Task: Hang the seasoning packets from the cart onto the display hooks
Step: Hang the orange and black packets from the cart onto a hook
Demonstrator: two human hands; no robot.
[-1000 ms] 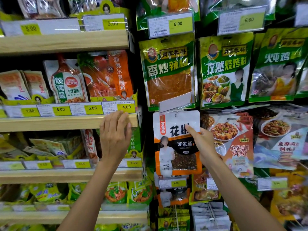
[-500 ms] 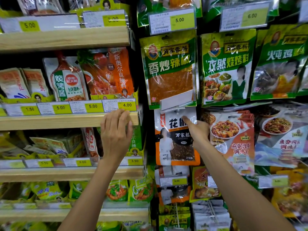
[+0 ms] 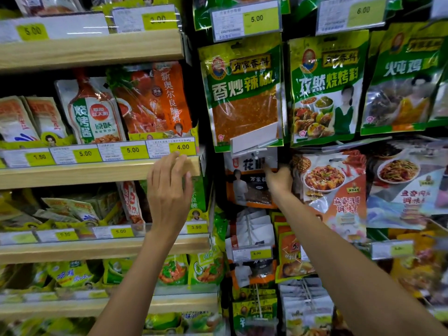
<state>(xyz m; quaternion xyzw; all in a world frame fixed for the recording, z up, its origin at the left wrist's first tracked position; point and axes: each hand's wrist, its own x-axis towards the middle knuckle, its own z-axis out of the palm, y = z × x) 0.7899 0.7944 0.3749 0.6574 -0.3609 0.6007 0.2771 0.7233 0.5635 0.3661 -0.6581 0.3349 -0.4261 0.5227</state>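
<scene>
While left hand touches the shelf edge, right hand pinches packet.

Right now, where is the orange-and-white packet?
Centre of the head view: the orange-and-white packet sits under the green chilli packet, left of the tofu packet, held by the right hand.

White-and-orange packet, dark spice window low down, upright and facing out, top edge right up at the hook, right hand pinching its side.
</scene>
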